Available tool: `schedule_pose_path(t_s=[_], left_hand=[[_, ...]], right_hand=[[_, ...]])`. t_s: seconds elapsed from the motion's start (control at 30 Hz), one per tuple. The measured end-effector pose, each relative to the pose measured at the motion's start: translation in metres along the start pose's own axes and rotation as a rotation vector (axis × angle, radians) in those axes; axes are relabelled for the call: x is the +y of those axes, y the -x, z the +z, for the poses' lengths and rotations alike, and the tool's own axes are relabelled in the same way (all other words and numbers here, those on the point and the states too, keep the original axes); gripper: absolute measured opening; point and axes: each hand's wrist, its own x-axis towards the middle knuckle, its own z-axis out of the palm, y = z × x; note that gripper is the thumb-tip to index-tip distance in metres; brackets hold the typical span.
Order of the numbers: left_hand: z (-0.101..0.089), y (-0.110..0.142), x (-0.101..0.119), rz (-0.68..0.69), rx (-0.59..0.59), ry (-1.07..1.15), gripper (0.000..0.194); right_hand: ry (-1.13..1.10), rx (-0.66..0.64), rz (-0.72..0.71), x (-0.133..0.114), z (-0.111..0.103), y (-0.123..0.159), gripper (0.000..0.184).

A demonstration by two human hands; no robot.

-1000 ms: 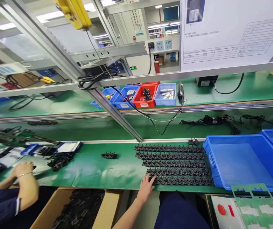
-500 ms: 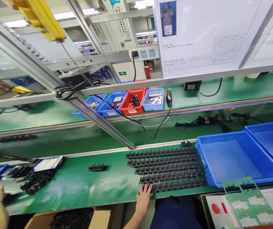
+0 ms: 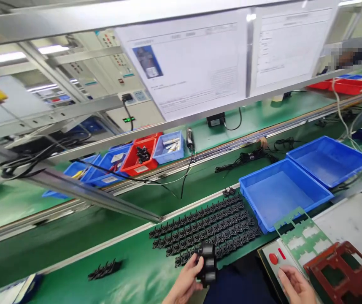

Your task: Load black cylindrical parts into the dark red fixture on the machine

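My left hand [image 3: 189,276] is closed around a short row of black plastic pieces [image 3: 209,261] with rounded, shiny faces, held above the front edge of the green bench. Behind it lie several rows of small black plastic parts [image 3: 208,223], packed side by side; the held pieces hide some of the front row. My right hand [image 3: 296,285] is over the machine at the lower right, its fingers loosely curled and apart, with nothing visible in them. Close by are a red button [image 3: 274,259], a reddish-brown fixture frame [image 3: 336,268] and a green plate with cut-outs [image 3: 301,238].
Two blue trays [image 3: 282,185] stand right of the rows. A separate small group of black parts [image 3: 105,270] lies left. On the back shelf are a red bin [image 3: 139,158], blue bins [image 3: 168,147] and a dark tool [image 3: 190,139]. A metal post [image 3: 114,200] slants across the left.
The view has swung right. My left hand was on the front row's left end and now holds black pieces raised. My right hand and the brown frame have come into view.
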Motion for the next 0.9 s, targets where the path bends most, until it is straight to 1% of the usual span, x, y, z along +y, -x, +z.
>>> schedule_pose_path(t_s=[0.03,0.1,0.13,0.2,0.27,0.33,0.47,0.57,0.63,0.67,0.7,0.73,0.77,0.8,0.83,0.87,0.9], left_hand=[[0.012,0.004,0.023,-0.011,-0.083,0.092,0.080],[0.033,0.011,0.062,-0.001,-0.253,0.181,0.074],[0.042,0.013,0.077,0.004,-0.331,0.204,0.069],[0.057,0.015,0.099,0.009,-0.474,0.233,0.058],[0.068,0.014,0.111,0.019,-0.568,0.246,0.049],[0.078,0.011,0.117,0.021,-0.629,0.239,0.043],[0.100,0.001,0.127,-0.047,-0.756,0.200,0.043],[0.123,-0.008,0.135,-0.077,-0.821,0.104,0.043],[0.146,-0.014,0.141,-0.049,-0.826,-0.064,0.042],[0.162,-0.017,0.144,0.002,-0.832,-0.182,0.042],[0.181,-0.019,0.147,0.091,-0.851,-0.315,0.044],[0.203,-0.021,0.149,0.217,-0.880,-0.460,0.046],[0.228,-0.021,0.150,0.372,-0.914,-0.612,0.048],[0.255,-0.018,0.150,0.539,-0.943,-0.766,0.048],[0.284,-0.014,0.149,0.697,-0.961,-0.921,0.047],[0.313,-0.008,0.147,0.834,-0.961,-1.073,0.046],[0.342,0.000,0.142,0.937,-0.944,-1.211,0.046]], right_hand=[[-0.015,-0.015,-0.010,0.000,-0.001,0.001,0.049],[-0.044,-0.016,-0.040,0.006,-0.006,0.004,0.048],[-0.053,-0.007,-0.058,0.010,-0.009,0.006,0.048],[-0.054,0.007,-0.093,0.022,-0.017,0.011,0.046],[-0.041,0.032,-0.127,0.037,-0.026,0.017,0.044],[-0.033,0.076,-0.154,0.051,-0.035,0.024,0.043],[-0.029,0.185,-0.192,0.068,-0.048,0.041,0.039],[0.025,0.255,-0.251,0.067,-0.052,0.053,0.034],[0.100,0.296,-0.298,0.056,-0.055,0.059,0.030],[0.146,0.305,-0.326,0.048,-0.057,0.061,0.028],[0.192,0.319,-0.358,0.038,-0.060,0.063,0.025],[0.239,0.325,-0.396,0.028,-0.064,0.064,0.021],[0.284,0.331,-0.438,0.017,-0.068,0.065,0.019],[0.326,0.344,-0.471,0.008,-0.075,0.064,0.023],[0.365,0.362,-0.492,0.000,-0.083,0.062,0.033],[0.400,0.388,-0.504,-0.006,-0.092,0.059,0.041],[0.432,0.419,-0.507,-0.009,-0.102,0.056,0.046]])
